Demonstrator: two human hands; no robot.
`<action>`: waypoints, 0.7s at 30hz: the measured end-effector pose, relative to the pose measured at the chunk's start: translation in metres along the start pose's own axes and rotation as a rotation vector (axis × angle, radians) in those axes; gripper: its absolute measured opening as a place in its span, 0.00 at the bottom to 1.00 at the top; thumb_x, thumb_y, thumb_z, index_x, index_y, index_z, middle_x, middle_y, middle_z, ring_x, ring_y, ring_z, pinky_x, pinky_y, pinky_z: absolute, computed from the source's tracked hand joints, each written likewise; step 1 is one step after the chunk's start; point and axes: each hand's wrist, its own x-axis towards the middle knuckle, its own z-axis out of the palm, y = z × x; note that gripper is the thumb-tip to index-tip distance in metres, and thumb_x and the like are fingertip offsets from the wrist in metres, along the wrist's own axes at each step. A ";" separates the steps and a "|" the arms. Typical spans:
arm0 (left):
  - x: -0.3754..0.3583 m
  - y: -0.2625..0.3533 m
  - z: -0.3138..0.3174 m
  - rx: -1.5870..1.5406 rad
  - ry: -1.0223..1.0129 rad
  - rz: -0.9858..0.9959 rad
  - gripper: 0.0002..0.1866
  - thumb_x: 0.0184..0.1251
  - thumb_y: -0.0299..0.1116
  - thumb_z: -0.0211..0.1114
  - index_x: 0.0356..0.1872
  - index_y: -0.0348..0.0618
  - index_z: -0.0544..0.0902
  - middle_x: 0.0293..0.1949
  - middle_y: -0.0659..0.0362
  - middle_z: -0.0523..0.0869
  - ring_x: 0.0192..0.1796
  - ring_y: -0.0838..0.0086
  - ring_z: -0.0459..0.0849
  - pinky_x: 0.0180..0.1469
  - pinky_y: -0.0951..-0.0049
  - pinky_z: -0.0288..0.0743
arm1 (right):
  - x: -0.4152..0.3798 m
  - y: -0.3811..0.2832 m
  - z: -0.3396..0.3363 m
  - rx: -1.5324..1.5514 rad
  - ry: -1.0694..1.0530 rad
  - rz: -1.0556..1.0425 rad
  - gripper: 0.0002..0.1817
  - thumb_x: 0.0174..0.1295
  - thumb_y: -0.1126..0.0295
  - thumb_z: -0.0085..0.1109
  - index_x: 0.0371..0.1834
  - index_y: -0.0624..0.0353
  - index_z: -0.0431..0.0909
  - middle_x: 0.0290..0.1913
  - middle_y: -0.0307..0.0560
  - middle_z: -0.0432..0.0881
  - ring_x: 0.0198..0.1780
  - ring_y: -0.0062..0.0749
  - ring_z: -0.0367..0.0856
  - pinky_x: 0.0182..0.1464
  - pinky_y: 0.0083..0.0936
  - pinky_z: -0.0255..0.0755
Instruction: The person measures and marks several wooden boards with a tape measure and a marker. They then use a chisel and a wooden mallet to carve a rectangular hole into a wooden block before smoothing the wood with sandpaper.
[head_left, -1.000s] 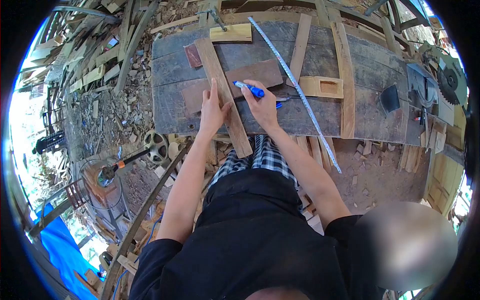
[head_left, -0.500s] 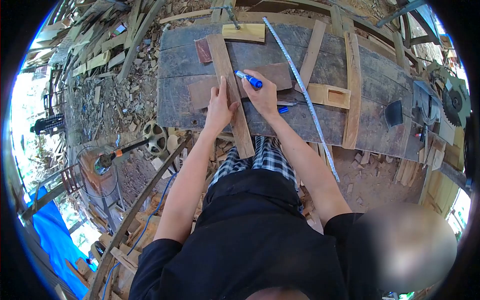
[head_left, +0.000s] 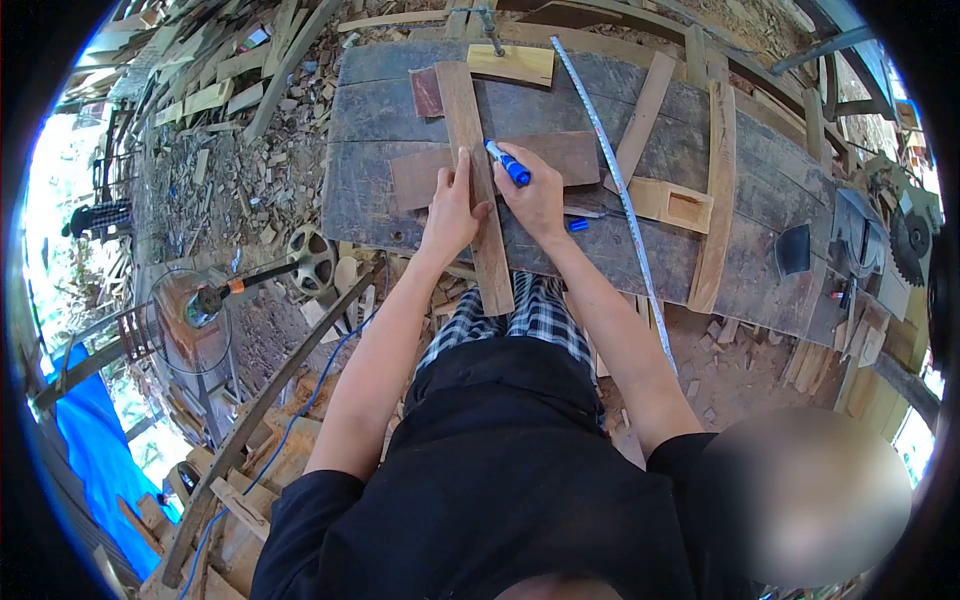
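Note:
My left hand grips a long narrow wooden board, fingers on its top and thumb near its right edge. The board lies lengthwise across a wider brown plank on the dark workbench. In my right hand is a blue marker, its tip at the board's right edge. A blue cap lies on the bench just right of my right hand. Close above the cap is a thin tool, partly hidden by that hand.
A long measuring tape runs down the bench and over its front edge. Right of it are a hollowed wood block and a crosswise board. A circular saw blade stands at far right. A clamp holds a light block.
The bench and its items appear shifted slightly right in view. The long board stands a little more upright in the picture. Both hands keep their hold.

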 end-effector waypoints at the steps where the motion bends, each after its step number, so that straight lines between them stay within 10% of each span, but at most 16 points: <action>1: 0.000 -0.001 0.000 -0.008 -0.002 0.001 0.49 0.57 0.27 0.72 0.77 0.44 0.51 0.48 0.44 0.73 0.45 0.50 0.79 0.49 0.56 0.74 | 0.000 0.000 0.000 0.001 -0.003 -0.002 0.16 0.57 0.70 0.64 0.49 0.58 0.82 0.43 0.55 0.85 0.43 0.50 0.85 0.45 0.35 0.78; 21: 0.002 0.005 -0.007 -0.004 -0.063 -0.017 0.49 0.56 0.25 0.70 0.76 0.42 0.49 0.58 0.37 0.68 0.55 0.36 0.76 0.55 0.48 0.75 | -0.013 -0.011 0.003 -0.121 -0.072 -0.081 0.20 0.58 0.74 0.62 0.57 0.59 0.78 0.51 0.55 0.82 0.51 0.49 0.82 0.52 0.35 0.76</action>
